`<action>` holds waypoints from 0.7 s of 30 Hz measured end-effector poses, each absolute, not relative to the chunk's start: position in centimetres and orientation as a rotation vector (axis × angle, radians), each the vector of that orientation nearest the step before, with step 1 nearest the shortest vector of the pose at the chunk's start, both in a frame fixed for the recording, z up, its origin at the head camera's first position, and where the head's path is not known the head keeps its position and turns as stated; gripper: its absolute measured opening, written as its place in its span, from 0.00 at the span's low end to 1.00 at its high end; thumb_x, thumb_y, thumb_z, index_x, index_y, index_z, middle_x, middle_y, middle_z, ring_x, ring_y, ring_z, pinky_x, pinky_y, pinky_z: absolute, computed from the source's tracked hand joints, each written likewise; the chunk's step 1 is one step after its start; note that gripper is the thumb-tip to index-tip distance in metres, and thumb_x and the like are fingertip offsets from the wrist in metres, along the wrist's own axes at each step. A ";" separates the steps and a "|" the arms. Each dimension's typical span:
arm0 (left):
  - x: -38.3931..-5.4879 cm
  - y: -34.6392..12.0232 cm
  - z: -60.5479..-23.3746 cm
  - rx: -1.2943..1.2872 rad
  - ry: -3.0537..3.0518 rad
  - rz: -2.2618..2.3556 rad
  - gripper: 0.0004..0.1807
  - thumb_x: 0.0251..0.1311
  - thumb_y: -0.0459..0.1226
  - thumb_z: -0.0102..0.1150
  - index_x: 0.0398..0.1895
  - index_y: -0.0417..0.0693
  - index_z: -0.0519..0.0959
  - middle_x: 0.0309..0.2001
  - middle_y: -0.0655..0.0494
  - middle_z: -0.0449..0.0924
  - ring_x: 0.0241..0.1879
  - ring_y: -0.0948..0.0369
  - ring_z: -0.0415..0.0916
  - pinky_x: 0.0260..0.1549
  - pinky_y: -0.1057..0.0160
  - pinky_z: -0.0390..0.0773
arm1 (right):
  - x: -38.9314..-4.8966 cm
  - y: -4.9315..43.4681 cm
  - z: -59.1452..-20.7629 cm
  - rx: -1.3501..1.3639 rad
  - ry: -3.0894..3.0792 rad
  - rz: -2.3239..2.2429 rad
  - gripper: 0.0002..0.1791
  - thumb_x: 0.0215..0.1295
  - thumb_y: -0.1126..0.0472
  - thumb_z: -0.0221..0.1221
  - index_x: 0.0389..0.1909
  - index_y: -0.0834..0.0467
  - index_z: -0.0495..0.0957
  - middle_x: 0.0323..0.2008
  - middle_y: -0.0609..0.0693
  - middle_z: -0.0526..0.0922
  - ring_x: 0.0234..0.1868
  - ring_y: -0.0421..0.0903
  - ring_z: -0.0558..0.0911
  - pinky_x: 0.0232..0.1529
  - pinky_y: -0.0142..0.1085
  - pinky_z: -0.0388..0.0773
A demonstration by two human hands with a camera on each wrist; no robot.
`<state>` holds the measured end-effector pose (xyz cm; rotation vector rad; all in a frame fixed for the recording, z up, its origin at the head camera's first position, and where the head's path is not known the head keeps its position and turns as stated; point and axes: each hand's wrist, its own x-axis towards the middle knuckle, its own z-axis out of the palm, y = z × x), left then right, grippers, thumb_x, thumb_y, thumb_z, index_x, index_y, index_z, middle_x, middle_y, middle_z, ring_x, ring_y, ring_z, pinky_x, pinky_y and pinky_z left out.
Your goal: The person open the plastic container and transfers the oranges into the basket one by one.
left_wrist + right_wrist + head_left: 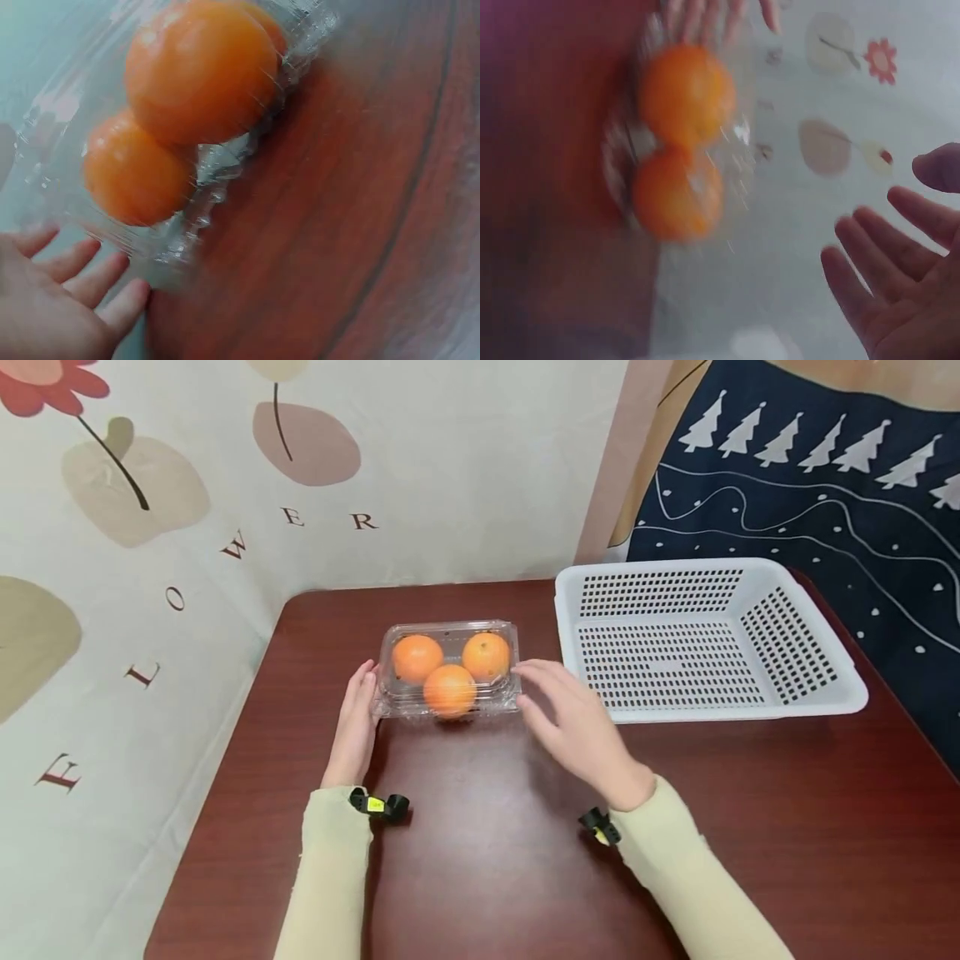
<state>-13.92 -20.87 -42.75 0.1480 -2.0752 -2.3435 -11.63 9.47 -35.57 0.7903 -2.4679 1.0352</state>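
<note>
A clear plastic clamshell box (pixel 495 697) on the table holds three oranges (pixel 450 691), two behind and one in front. My left hand (pixel 355 720) lies along the left side of the box, its straight fingers against the plastic. In the left wrist view, the fingertips of that hand (pixel 56 307) meet the box edge. My right hand (pixel 581 727) is at the right end of the box, fingers extended towards it. The right wrist view shows this hand (pixel 907 262) spread, with a gap to the blurred box. Its lid looks closed over the oranges.
A white perforated plastic basket (pixel 667 714) stands on the table to the right, close beyond my right hand. The dark red-brown table (pixel 480 852) meets a flower-printed cloth (pixel 465 468) at the back and left. A navy tree-print cloth (pixel 787 510) hangs at the right.
</note>
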 end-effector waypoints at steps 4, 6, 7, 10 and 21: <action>-13.8 -21.0 -43.4 0.033 -1.956 -2.452 0.29 0.65 0.49 0.39 0.67 0.59 0.48 0.67 0.58 0.48 0.66 0.64 0.44 0.62 0.54 0.44 | -11.5 7.3 -37.5 0.718 -2.545 1.083 0.26 0.61 0.53 0.52 0.60 0.55 0.65 0.62 0.48 0.62 0.63 0.43 0.59 0.61 0.40 0.56; -13.5 -21.1 -43.8 -0.039 -1.908 -2.496 0.28 0.67 0.46 0.37 0.68 0.59 0.46 0.68 0.56 0.46 0.66 0.62 0.43 0.63 0.53 0.43 | -11.6 6.5 -38.5 0.657 -2.601 1.126 0.30 0.60 0.50 0.52 0.63 0.53 0.61 0.65 0.47 0.55 0.65 0.43 0.54 0.61 0.44 0.54; -13.5 -21.2 -44.0 -0.087 -1.884 -2.514 0.27 0.68 0.45 0.35 0.69 0.58 0.45 0.68 0.56 0.45 0.66 0.61 0.43 0.63 0.52 0.42 | -11.8 6.2 -38.8 0.625 -2.630 1.140 0.32 0.60 0.48 0.53 0.64 0.53 0.59 0.67 0.47 0.52 0.66 0.44 0.51 0.61 0.45 0.53; -13.2 -21.1 -44.3 -0.237 -1.865 -2.549 0.27 0.69 0.40 0.31 0.69 0.58 0.41 0.69 0.56 0.40 0.67 0.60 0.40 0.63 0.52 0.38 | -12.1 5.6 -40.0 0.539 -2.728 1.191 0.37 0.57 0.45 0.54 0.66 0.50 0.54 0.69 0.45 0.41 0.67 0.45 0.44 0.60 0.50 0.54; -12.5 -20.2 -43.9 -0.173 -2.190 -2.299 0.47 0.56 0.27 0.54 0.69 0.65 0.38 0.70 0.62 0.35 0.67 0.63 0.36 0.62 0.51 0.43 | -12.5 4.8 -42.4 0.457 -2.785 1.274 0.40 0.53 0.49 0.60 0.66 0.44 0.53 0.69 0.53 0.43 0.68 0.50 0.45 0.57 0.54 0.57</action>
